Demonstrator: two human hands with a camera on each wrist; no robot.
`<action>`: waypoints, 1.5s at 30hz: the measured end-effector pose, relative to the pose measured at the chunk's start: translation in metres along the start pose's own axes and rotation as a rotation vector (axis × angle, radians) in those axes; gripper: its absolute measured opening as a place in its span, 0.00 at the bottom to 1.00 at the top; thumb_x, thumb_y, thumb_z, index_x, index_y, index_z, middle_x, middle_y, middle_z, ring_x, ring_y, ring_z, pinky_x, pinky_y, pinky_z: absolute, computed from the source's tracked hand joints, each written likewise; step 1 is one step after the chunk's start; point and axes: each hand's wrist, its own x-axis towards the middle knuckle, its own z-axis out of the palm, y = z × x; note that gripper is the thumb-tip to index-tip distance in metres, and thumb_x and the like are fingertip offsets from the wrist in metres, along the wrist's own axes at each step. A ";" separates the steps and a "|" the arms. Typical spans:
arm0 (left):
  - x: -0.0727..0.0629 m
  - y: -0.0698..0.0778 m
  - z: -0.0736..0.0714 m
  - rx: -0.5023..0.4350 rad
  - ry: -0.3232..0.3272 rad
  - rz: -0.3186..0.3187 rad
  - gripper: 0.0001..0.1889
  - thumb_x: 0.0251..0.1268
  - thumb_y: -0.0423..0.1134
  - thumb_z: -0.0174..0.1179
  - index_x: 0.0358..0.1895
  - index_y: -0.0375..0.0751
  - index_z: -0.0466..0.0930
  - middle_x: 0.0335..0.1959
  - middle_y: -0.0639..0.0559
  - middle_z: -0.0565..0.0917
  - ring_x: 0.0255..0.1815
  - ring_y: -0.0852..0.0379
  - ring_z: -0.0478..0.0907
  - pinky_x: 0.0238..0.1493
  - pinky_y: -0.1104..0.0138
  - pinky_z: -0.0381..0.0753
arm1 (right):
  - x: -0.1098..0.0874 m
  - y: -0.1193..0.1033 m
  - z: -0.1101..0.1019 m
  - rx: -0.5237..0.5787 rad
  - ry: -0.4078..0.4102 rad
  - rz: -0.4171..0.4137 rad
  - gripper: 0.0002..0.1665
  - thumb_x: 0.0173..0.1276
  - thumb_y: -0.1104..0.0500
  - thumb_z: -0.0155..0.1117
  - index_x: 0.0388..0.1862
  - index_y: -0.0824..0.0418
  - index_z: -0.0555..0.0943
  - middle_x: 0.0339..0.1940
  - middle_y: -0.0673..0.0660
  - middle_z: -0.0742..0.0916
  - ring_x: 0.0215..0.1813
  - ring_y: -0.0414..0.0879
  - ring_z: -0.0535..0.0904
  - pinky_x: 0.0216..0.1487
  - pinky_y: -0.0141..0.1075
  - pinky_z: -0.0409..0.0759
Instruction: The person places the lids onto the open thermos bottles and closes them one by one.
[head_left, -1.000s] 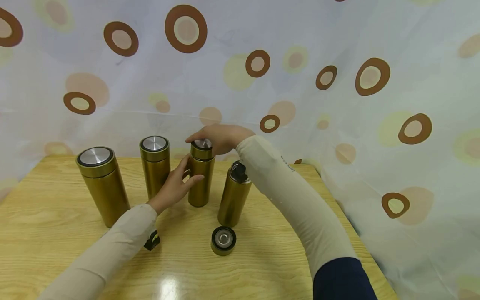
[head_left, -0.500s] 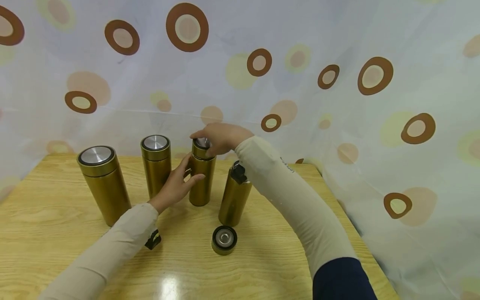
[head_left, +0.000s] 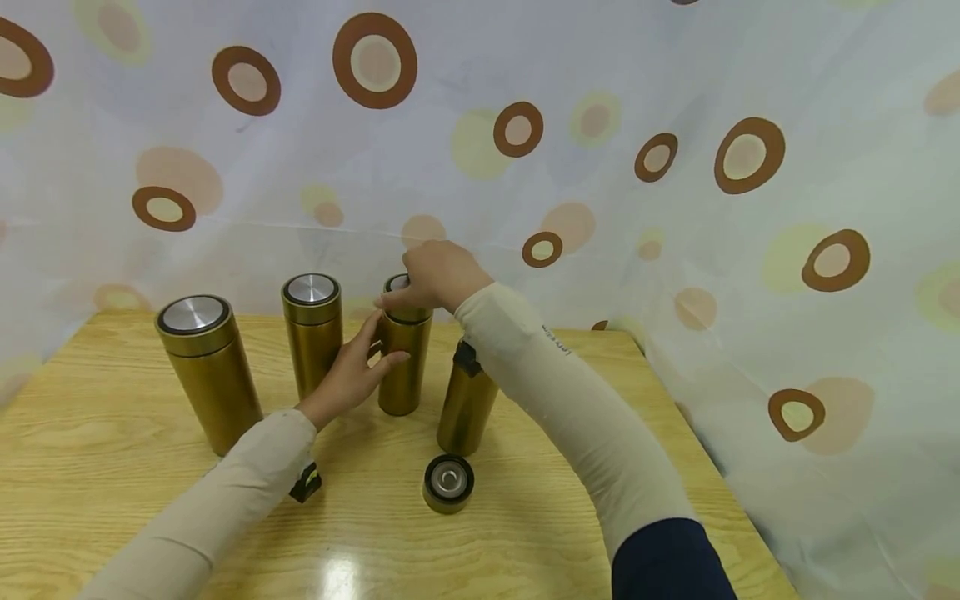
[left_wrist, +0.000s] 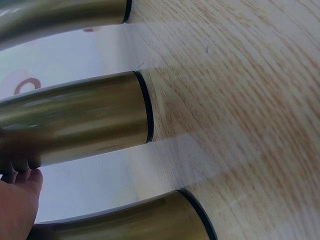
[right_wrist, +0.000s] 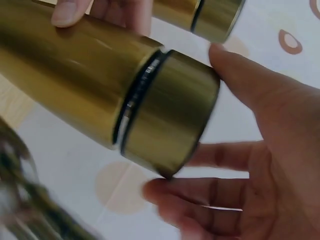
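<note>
A gold thermos flask (head_left: 402,371) stands upright on the table in the head view. My left hand (head_left: 348,379) holds its body from the left, thumb in front; in the left wrist view the fingertips (left_wrist: 34,180) press against its side. Over the top, my right hand (head_left: 438,275) grips the gold lid (right_wrist: 172,112) by its rim, thumb on one side and fingers on the other. A dark, partly shiny gap shows between lid and body in the right wrist view. Right of it stands another gold flask (head_left: 465,412), its top hidden by my right wrist.
Two lidded gold flasks, a wide one (head_left: 210,383) and a slimmer one (head_left: 311,333), stand to the left. A loose lid (head_left: 447,483) lies inside up on the wooden table (head_left: 540,517), in front of the right flask. Patterned sheeting (head_left: 450,183) rises behind the table.
My right hand has turned about the lid: its fingers have shifted to the back and its thumb now lies in front. My left hand has stayed on the flask.
</note>
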 end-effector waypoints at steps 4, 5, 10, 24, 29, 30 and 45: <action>-0.001 0.000 0.000 -0.009 0.003 0.007 0.41 0.70 0.43 0.56 0.77 0.41 0.40 0.74 0.38 0.57 0.73 0.40 0.58 0.70 0.48 0.62 | 0.005 -0.006 0.007 -0.052 0.043 0.070 0.36 0.62 0.25 0.50 0.41 0.55 0.81 0.34 0.50 0.83 0.34 0.44 0.79 0.34 0.38 0.82; -0.001 0.000 0.000 -0.009 0.006 0.006 0.41 0.70 0.42 0.56 0.77 0.41 0.40 0.74 0.38 0.58 0.73 0.40 0.58 0.70 0.48 0.62 | 0.006 -0.007 0.008 -0.063 0.050 0.081 0.37 0.62 0.24 0.49 0.41 0.54 0.82 0.34 0.50 0.84 0.33 0.44 0.80 0.33 0.38 0.83; 0.000 0.001 0.001 -0.016 0.001 0.005 0.39 0.71 0.37 0.55 0.77 0.41 0.40 0.73 0.38 0.59 0.73 0.39 0.57 0.71 0.47 0.61 | 0.010 -0.011 0.013 -0.077 0.087 0.145 0.38 0.61 0.22 0.47 0.35 0.53 0.83 0.27 0.49 0.83 0.28 0.43 0.79 0.27 0.36 0.81; 0.001 0.001 0.001 -0.004 0.004 0.037 0.39 0.71 0.39 0.55 0.77 0.43 0.42 0.72 0.38 0.61 0.72 0.40 0.59 0.70 0.47 0.62 | 0.006 -0.013 0.015 -0.128 0.150 0.206 0.40 0.61 0.20 0.42 0.22 0.52 0.79 0.14 0.47 0.70 0.19 0.41 0.73 0.17 0.32 0.72; 0.000 0.002 0.001 -0.009 0.013 0.051 0.38 0.70 0.38 0.56 0.76 0.45 0.45 0.70 0.37 0.64 0.71 0.39 0.61 0.69 0.47 0.63 | 0.000 -0.012 0.012 -0.096 0.117 0.206 0.45 0.57 0.16 0.34 0.19 0.51 0.77 0.13 0.47 0.69 0.19 0.41 0.71 0.17 0.32 0.71; 0.000 0.002 0.002 -0.014 0.014 0.051 0.38 0.70 0.37 0.56 0.76 0.45 0.45 0.70 0.37 0.64 0.71 0.39 0.60 0.69 0.46 0.63 | -0.002 -0.012 0.010 -0.074 0.104 0.210 0.45 0.57 0.15 0.34 0.22 0.51 0.79 0.15 0.47 0.72 0.20 0.41 0.73 0.18 0.33 0.72; -0.001 0.010 0.002 -0.029 0.004 0.005 0.38 0.71 0.34 0.55 0.76 0.39 0.42 0.72 0.33 0.58 0.72 0.36 0.57 0.70 0.45 0.60 | -0.013 0.031 -0.009 0.251 -0.108 -0.373 0.38 0.67 0.59 0.63 0.74 0.50 0.62 0.76 0.53 0.62 0.76 0.47 0.53 0.74 0.41 0.60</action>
